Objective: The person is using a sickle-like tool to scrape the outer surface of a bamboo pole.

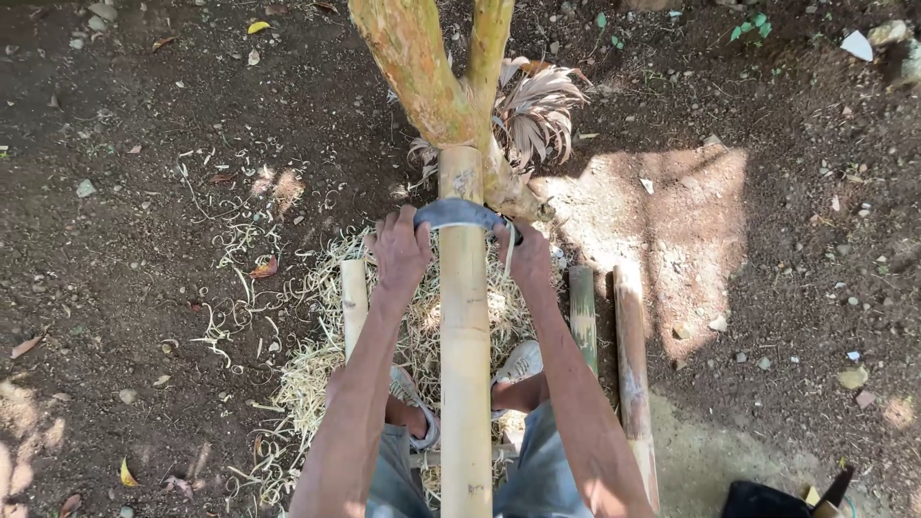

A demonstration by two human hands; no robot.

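Nearest to the camera are the person's knees and sandalled feet, with the long pale yellow bamboo pole (465, 364) running up between them. Under it lies a heap of thin straw-coloured shavings (317, 374) on the dark soil ground (144, 288). Further up, the left hand (399, 251) and the right hand (529, 257) are each clenched around one end of a curved dark metal blade (459, 214) that lies across the pole. For a clean shave, both hands should probably press evenly. Beyond, the pole leans into a forked yellowish tree trunk (432, 77).
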